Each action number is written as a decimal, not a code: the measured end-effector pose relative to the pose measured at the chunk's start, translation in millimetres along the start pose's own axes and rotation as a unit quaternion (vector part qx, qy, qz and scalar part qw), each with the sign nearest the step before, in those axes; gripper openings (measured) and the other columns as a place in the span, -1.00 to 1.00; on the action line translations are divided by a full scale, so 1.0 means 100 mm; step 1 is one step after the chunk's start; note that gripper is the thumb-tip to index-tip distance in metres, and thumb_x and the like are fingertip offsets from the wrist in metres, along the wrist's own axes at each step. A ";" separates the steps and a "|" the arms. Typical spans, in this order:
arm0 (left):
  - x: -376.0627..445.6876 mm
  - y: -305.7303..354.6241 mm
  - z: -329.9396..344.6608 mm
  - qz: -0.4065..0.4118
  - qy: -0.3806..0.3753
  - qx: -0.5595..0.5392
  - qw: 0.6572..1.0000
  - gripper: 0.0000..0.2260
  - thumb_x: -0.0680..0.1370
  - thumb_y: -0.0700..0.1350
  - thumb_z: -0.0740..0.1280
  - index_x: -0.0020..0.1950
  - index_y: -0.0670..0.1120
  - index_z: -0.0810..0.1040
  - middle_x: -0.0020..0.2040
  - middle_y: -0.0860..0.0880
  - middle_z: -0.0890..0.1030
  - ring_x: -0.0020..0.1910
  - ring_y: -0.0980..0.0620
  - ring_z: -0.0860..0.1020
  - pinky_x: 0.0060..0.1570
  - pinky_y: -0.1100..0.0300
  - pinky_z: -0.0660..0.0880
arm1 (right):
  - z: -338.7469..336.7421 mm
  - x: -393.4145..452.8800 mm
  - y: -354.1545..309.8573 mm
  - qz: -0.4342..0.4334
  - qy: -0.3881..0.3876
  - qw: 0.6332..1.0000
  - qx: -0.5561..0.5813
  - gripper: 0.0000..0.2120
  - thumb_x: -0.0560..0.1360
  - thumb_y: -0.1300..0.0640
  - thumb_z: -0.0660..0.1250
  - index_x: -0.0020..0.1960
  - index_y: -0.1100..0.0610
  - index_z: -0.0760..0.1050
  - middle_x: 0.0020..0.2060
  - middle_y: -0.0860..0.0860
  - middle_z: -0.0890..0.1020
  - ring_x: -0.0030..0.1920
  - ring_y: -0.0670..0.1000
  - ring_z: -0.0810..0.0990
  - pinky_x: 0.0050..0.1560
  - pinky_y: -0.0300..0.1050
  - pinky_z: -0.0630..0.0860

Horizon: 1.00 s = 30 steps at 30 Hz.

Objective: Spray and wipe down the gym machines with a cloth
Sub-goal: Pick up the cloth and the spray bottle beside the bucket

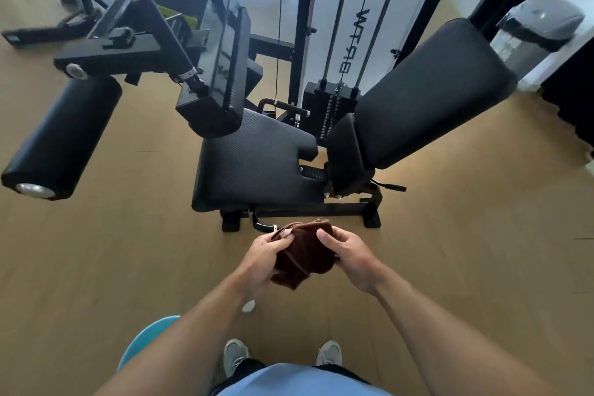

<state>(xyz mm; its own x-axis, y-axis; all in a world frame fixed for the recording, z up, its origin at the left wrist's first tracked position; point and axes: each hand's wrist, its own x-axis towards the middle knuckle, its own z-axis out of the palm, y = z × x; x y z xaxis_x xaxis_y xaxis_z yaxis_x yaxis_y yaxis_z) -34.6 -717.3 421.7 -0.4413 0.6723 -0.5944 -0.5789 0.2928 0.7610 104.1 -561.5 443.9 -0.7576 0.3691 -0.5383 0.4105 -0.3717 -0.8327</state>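
Both hands grip the brown cloth (302, 259) in front of the machine seat (257, 164), left hand (266, 257) and right hand (348, 254) pinching opposite edges; it looks soft, light and floppy, best bunched into a pad for wiping.
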 end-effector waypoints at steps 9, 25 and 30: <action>-0.11 0.40 0.23 0.011 -0.025 -0.013 1.000 -0.78 0.67 -0.16 0.28 0.22 -0.15 0.67 0.05 -0.15 0.72 -0.02 -0.01 0.68 -0.04 0.15 0.54 | -0.19 0.02 0.39 0.070 -0.154 0.970 -0.177 -0.56 0.43 0.24 0.58 0.28 0.05 0.63 0.20 -0.01 0.70 0.28 -0.01 0.61 0.34 0.05 0.53; -0.14 0.22 -0.43 0.024 0.165 0.046 0.985 -0.68 0.70 -0.19 0.02 0.11 -0.11 0.58 -0.02 -0.12 0.67 0.01 -0.06 0.59 -0.04 0.06 0.54 | -0.26 0.13 0.61 0.128 -0.127 0.963 -0.199 -0.71 0.64 0.00 0.38 0.26 0.16 0.59 0.07 0.03 0.76 0.11 0.03 0.71 0.30 0.04 0.56; -0.09 0.25 -0.44 0.035 0.170 -0.052 0.984 -0.72 0.62 -0.11 0.12 -0.17 -0.14 0.55 -0.31 -0.06 0.62 -0.19 -0.05 0.56 -0.17 0.06 0.48 | -0.32 0.20 0.55 0.116 -0.117 0.949 -0.270 -0.76 0.50 0.14 0.55 0.14 0.11 0.65 -0.01 0.03 0.77 0.04 0.02 0.75 0.22 0.07 0.65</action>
<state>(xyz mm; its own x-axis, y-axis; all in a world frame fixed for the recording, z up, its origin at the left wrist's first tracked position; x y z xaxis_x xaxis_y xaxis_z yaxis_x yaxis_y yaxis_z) -75.2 -745.9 435.2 -0.6760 0.4179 -0.6069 -0.5980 0.1700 0.7832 127.7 -547.4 383.2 -0.6818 0.1077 -0.7235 0.7315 0.0946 -0.6752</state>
